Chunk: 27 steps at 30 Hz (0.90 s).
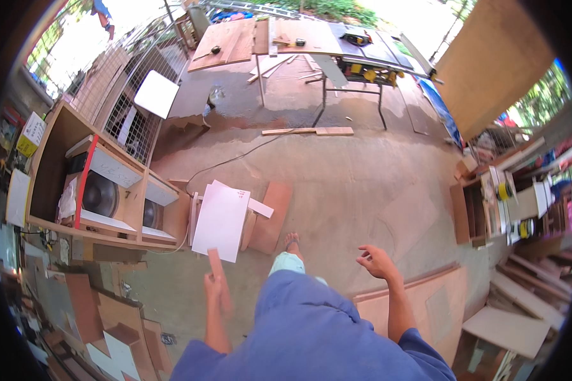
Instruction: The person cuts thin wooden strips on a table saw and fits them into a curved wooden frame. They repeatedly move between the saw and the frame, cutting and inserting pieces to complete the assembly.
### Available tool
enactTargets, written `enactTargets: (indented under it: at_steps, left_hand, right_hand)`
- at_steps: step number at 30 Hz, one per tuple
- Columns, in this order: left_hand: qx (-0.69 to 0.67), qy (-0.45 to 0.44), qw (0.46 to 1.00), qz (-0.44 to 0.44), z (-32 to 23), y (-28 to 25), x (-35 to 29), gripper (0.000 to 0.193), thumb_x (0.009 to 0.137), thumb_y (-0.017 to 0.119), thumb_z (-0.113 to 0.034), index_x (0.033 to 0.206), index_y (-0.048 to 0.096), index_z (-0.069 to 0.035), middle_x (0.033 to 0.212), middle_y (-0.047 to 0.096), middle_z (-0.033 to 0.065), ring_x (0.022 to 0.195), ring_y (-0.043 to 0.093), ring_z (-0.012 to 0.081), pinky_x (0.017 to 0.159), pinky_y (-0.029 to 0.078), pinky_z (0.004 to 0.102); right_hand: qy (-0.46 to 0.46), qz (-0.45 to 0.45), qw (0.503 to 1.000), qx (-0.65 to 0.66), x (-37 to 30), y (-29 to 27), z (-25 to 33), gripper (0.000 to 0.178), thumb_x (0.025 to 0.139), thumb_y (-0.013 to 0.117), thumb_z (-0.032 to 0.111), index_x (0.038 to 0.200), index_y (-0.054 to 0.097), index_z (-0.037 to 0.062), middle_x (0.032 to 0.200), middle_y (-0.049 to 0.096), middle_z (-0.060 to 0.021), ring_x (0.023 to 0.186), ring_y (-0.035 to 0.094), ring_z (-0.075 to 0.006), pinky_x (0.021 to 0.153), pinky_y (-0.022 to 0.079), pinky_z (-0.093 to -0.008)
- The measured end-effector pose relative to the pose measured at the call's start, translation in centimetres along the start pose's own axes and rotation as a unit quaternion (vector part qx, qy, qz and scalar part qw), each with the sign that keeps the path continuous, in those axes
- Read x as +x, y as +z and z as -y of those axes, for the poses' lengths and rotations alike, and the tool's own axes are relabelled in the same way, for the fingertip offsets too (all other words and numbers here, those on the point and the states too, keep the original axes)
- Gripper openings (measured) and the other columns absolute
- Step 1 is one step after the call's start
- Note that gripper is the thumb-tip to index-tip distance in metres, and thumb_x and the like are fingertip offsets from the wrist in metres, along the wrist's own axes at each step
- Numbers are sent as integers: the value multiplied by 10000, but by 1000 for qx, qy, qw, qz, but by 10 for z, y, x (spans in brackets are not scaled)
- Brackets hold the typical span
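Note:
My left hand (pixel 213 287) is closed round a narrow brown wooden strip (pixel 217 267), which is held upright and slightly smeared by motion. Beyond the strip, white panels (pixel 220 219) lie stacked on the floor, with reddish-brown boards (pixel 271 219) beside and under them. My right hand (pixel 376 261) hangs in the air on the right, its fingers loosely bent and apart, with nothing in them. Below the right forearm, large plywood sheets (pixel 419 305) lean or lie near me; which of the two I cannot tell.
A wooden speaker cabinet (pixel 136 219) stands at left. Farther off is a worktable (pixel 311 46) with boards, tape measures and a table saw (pixel 357 39). A cable (pixel 225 160) and wood pieces (pixel 308 131) lie across the floor. Offcuts (pixel 521 292) crowd the right; panels (pixel 111 324) the lower left.

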<state>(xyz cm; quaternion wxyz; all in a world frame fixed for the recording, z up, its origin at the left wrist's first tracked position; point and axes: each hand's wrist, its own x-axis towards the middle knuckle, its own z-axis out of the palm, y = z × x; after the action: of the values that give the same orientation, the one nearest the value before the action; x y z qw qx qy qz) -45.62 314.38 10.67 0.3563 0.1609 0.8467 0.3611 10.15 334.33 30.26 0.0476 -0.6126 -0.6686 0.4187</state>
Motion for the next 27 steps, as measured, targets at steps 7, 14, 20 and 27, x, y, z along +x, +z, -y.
enactTargets:
  at_steps: [7,14,20,27]
  left_hand:
    - [1,137,987,81,-297,173,189,411,924,688,-71,1305,586,48,1189,717,212,1065,721,296,912,587,413]
    - [-35,198,974,107,-555,320,371,360,966,697,-48,1305,610,38,1209,721,151,1086,703,227,964,566,362]
    - [-14,273,959,71,-747,388,496,306,934,763,-98,1211,719,23,1139,775,133,1028,727,188,926,575,341]
    - [27,271,961,40,-890,458,685,372,925,769,-152,1250,739,26,1162,781,177,1047,746,236,926,579,357]
  right_hand:
    - [208,-55,946,242,120,-40,-107,358,998,722,280,1277,685,58,1029,749,-96,853,720,-188,724,555,-338]
    - [478,-116,759,427,219,9,-209,227,1004,689,238,1142,699,57,871,692,-67,714,643,-173,576,487,-326]
    - [287,22,804,521,422,-39,-181,162,1008,675,213,1075,689,66,818,657,-51,684,611,-167,563,476,-332]
    - [170,-183,917,312,622,-296,-18,251,1056,664,299,1203,691,97,989,670,-8,915,607,-117,825,504,-310]
